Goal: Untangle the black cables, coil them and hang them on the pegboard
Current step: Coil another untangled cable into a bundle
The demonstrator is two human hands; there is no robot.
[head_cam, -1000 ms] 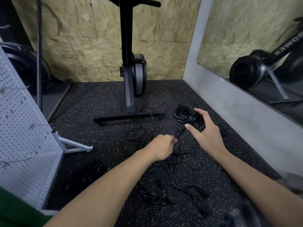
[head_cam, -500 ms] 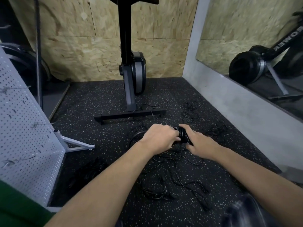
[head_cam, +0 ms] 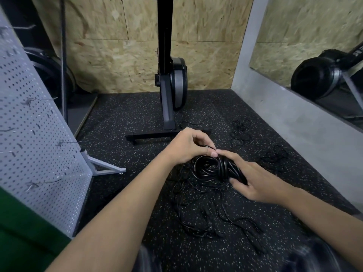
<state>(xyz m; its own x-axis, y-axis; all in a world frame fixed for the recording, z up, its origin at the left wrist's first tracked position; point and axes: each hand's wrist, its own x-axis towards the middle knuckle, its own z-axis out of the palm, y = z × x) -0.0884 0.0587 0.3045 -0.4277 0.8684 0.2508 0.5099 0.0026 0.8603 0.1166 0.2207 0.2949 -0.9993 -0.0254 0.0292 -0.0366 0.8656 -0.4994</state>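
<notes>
1. Fingers (head_cam: 200, 139) of the left hand (head_cam: 186, 149) are curled, and its thumb and fingertips pinch a strand at the top of the black cable coil (head_cam: 211, 168)
2. The right hand (head_cam: 255, 183) grips the same coil from the right side: its index finger lies over the top of the loops and its thumb presses on their near edge, while the other fingers are hidden behind the bundle
3. That coil sits between the two hands, low over the speckled floor mat (head_cam: 127, 118); its loops are bunched thickest where the right hand clamps them, and I cannot tell whether its underside touches the mat
4. Loose cables (head_cam: 206, 213), thin and black, spill from under the coil toward the person and lie tangled on the mat
5. Two smaller tangles lie apart from this heap, one (head_cam: 240, 130) beyond the right hand and one (head_cam: 275, 155) nearer the grey wall base
6. The pegboard (head_cam: 35, 134) stands at the left on an angled metal foot (head_cam: 104, 167), well apart from the coil, with wire hooks (head_cam: 67, 142) sticking out of its face
7. An exercise machine (head_cam: 170, 85) rises behind the hands, its black base bar just beyond the left hand, with a chipboard wall (head_cam: 117, 55) behind it
8. A mirror (head_cam: 314, 46) on the right wall shows another machine
</notes>
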